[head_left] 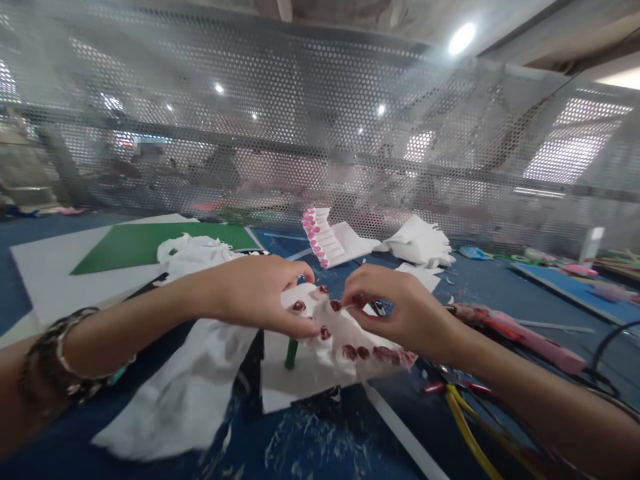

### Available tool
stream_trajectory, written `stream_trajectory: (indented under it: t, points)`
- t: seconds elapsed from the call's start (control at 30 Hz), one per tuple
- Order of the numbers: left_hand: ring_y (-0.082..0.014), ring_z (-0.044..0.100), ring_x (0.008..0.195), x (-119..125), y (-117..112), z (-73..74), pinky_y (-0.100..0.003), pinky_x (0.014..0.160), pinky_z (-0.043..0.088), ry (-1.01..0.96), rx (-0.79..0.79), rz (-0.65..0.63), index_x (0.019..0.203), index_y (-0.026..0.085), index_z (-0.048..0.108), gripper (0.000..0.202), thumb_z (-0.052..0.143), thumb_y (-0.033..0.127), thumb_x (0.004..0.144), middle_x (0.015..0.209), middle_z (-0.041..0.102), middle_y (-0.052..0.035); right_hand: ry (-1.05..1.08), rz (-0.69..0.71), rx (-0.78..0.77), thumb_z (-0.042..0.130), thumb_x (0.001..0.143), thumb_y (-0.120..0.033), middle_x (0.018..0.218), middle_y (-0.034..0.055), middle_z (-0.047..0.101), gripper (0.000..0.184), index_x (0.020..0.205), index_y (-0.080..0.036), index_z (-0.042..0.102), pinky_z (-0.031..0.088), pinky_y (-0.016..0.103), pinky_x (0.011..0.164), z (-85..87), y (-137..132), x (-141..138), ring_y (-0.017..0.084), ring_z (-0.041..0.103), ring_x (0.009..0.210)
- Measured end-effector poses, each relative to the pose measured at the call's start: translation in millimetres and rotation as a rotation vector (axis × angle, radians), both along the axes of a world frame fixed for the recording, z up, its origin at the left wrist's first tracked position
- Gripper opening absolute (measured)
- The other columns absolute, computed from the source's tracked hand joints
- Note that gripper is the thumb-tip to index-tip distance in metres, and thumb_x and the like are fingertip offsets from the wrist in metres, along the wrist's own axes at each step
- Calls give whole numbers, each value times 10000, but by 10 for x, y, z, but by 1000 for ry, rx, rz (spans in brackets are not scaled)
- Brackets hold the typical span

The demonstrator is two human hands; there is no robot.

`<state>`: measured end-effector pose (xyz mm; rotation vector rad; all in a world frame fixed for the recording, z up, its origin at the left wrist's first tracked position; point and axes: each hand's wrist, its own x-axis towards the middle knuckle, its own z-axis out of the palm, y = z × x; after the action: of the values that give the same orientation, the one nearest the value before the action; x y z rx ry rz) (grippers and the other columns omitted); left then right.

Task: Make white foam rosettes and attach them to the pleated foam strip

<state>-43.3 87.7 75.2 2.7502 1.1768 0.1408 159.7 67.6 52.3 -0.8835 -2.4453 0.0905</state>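
A soft white piece with dark red spots [345, 328], paper or cloth, is between my two hands. My left hand [260, 297] grips its left side, thumb in front and fingers behind. Fingertips of my right hand [400, 307] are pinched at one of the dark red spots near its top; whatever sits between them is too small to make out. Under the white piece a short green stick [291, 355] points down toward a white sheet [310, 390] on the blue table. Beside my left forearm lies a crumpled white cloth or tissue [180, 387].
Behind stand a pink-edged pleated white piece [323, 237] and white fringed paper [420, 240]. Green card [165, 245] lies left. At right are a pink glue gun [530, 333], yellow-handled pliers [465, 427] and a blue board [575, 293]. A perforated metal screen [310, 100] closes the back.
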Motion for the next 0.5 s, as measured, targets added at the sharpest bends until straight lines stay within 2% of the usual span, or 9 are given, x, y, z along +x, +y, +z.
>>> stream_trajectory:
  t: [0.13,0.33,0.5]
  points:
    - [-196,528,670,35,-117,47,-231,522,303,74,-7,6,920,200,515,479,445,588,647,752,593,-34,-12,21,-65,493,707,-99,778,26,570,114,767,-140,580,436,180,643,37,-53,20,72,517,710]
    - [-200,532,678,16,-125,83,-229,515,315,122,-49,1,983,209,478,498,457,579,651,773,586,-41,-79,79,-175,507,750,-171,814,22,594,112,824,-155,589,438,188,659,71,-91,63,70,539,708]
    - [-205,531,685,18,-149,91,-233,512,313,142,-52,19,988,208,477,504,445,586,656,791,584,-47,9,12,-232,525,745,-210,785,13,601,96,791,-151,585,457,173,618,8,-66,34,64,552,676]
